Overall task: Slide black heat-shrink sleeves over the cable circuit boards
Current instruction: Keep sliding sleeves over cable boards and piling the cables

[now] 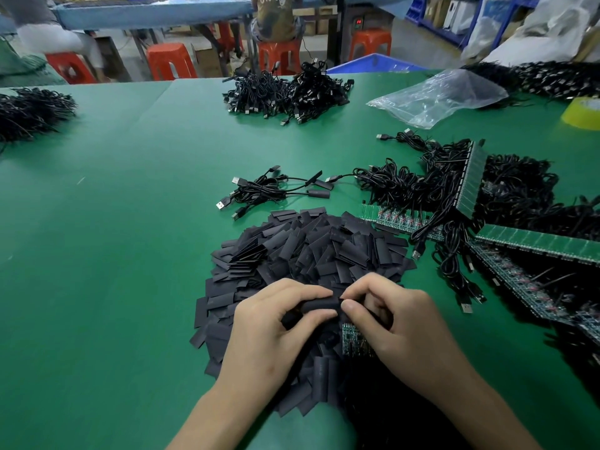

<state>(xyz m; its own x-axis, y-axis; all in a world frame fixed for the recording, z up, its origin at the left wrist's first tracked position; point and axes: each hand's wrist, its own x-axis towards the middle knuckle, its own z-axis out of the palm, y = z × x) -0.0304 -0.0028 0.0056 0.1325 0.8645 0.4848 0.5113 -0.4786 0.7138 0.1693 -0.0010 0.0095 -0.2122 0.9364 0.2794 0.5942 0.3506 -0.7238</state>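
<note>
A big pile of flat black heat-shrink sleeves (305, 254) lies on the green table (113, 222) in front of me. Over its near side, my left hand (276, 332) grips one black sleeve (319, 304) between thumb and fingers. My right hand (393, 319) pinches the sleeve's right end, its fingers curled. A small green circuit board (352, 339) shows just below my right thumb; I cannot tell whether the right hand holds it. Several sleeved USB cables (276, 190) lie beyond the pile.
Green board panels (532, 245) tangled with black cables fill the right side. Cable heaps sit at the far centre (285, 92) and far left (29, 112). A clear plastic bag (438, 95) and yellow tape roll (582, 113) lie far right. People sit on orange stools behind.
</note>
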